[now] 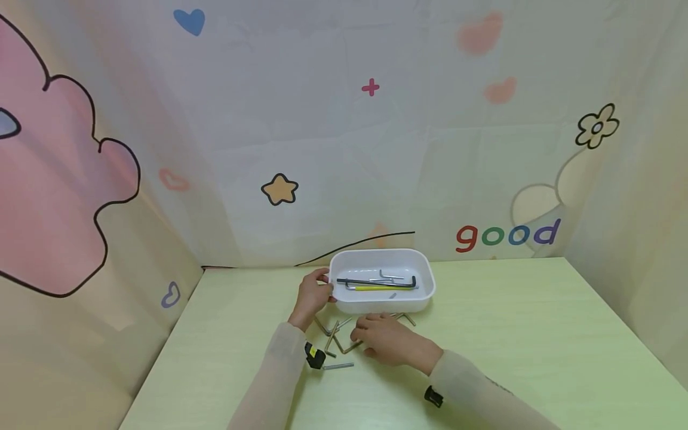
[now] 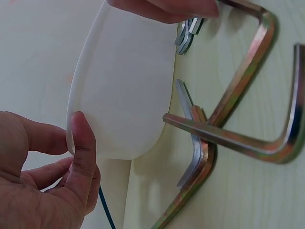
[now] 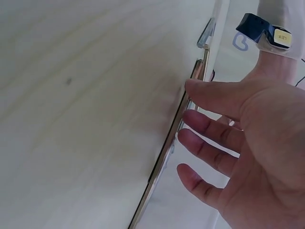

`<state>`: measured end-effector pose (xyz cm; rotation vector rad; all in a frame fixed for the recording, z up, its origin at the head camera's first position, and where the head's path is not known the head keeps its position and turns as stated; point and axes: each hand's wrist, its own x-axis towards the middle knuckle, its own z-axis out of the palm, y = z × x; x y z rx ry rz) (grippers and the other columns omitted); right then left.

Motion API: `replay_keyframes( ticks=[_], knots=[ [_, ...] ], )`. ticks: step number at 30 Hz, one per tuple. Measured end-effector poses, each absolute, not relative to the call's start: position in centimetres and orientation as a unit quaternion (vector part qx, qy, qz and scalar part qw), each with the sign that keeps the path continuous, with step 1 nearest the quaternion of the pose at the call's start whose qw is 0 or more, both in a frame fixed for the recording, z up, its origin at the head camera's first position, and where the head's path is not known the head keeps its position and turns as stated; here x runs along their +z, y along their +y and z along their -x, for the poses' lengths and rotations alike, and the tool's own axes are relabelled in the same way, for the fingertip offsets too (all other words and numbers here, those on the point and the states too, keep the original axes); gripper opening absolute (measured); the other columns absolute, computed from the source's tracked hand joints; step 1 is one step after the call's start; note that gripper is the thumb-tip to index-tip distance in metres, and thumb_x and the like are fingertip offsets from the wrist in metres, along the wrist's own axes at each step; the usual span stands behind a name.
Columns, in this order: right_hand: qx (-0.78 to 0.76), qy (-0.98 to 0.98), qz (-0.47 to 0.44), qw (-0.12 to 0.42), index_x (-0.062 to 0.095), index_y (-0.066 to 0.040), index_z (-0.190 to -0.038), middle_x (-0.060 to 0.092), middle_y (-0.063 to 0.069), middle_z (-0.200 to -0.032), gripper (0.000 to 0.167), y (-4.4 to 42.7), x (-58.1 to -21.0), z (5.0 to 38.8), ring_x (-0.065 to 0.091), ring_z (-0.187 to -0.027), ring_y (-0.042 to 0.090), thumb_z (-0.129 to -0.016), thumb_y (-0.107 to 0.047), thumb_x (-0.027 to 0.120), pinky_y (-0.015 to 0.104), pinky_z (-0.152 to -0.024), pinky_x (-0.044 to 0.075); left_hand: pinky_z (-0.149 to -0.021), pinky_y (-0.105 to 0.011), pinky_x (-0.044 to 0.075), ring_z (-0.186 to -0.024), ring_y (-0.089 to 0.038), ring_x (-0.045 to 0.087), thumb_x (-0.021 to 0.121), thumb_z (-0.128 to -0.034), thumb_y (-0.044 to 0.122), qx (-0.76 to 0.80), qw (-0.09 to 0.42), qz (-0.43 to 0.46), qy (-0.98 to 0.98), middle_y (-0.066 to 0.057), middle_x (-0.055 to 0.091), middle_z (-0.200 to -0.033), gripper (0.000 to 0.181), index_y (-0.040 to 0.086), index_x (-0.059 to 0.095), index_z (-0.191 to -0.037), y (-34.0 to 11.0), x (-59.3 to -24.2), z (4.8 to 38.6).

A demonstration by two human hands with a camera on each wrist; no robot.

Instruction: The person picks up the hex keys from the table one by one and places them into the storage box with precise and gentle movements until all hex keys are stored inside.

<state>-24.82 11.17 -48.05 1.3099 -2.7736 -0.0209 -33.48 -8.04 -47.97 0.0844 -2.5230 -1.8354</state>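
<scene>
- Table (image 1: 510, 334): pale green, wood-grained.
- Tray (image 1: 381, 306): white, at the table's far side, long axis left to right, hex keys inside.
- Right hand (image 1: 392, 341): mine, on the tray's near side; fingers loosely bent, thumb apart from them, no key seen in their grasp.
- Left hand (image 1: 314, 295): mine, at the tray's left end, thumb and fingers pinching its rim.
- Long black hex key (image 1: 376, 282): in the tray, lying left to right, bend at the right end.
- Yellow hex key (image 1: 383, 288): in the tray, just on the black one's near side.
- Bronze-coloured hex key (image 1: 344, 351): on the table, bend just left of my right fingertips and nearer me; one arm runs far and right to those fingers, the other far and left. My right hand is the nearer; whether a fingertip touches, I cannot tell.
- Second bronze-coloured key (image 1: 331, 339): left of that one, long arm running near to far.
- Silver key (image 1: 340, 365): nearest me, lying left to right, apart from my fingers; bend not visible.
</scene>
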Motion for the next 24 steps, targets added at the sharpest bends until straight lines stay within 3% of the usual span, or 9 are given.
replay_keyframes(
  ticks=[8, 14, 24],
  knots=[
    [-0.018, -0.903, -0.428, 0.040, 0.066, -0.024, -0.113, 0.060, -0.007, -0.105, 0.027, 10.8, -48.7, 25.0, 0.057, -0.102, 0.015, -0.086, -0.024, 0.073, 0.031, -0.081, 0.049, -0.057, -0.024, 0.059, -0.061, -0.009, 0.055, 0.054, -0.0840, -0.006, -0.587, 0.010, -0.031, -0.809, -0.014, 0.055, -0.105, 0.050, -0.002, 0.055, -0.134, -8.0, -48.3, 33.7],
    [-0.018, -0.900, -0.432, 0.047, 0.065, -0.024, -0.111, 0.059, -0.007, -0.103, 0.026, 10.9, -48.9, 25.0, 0.058, -0.100, 0.015, -0.087, -0.022, 0.073, 0.031, -0.081, 0.050, -0.055, -0.020, 0.057, -0.061, -0.010, 0.056, 0.054, -0.0841, -0.006, -0.589, 0.009, -0.032, -0.807, -0.014, 0.055, -0.105, 0.050, -0.002, 0.055, -0.134, -8.0, -48.3, 33.8],
    [0.000, -0.892, -0.448, 0.067, 0.063, -0.022, -0.100, 0.058, -0.007, -0.094, 0.016, 11.1, -49.2, 24.8, 0.058, -0.093, 0.015, -0.087, -0.019, 0.071, 0.029, -0.075, 0.050, -0.054, -0.020, 0.057, -0.059, -0.009, 0.056, 0.054, -0.0831, -0.006, -0.587, 0.012, -0.026, -0.809, -0.014, 0.056, -0.104, 0.051, -0.002, 0.055, -0.134, -8.1, -48.3, 33.8]
  ],
)
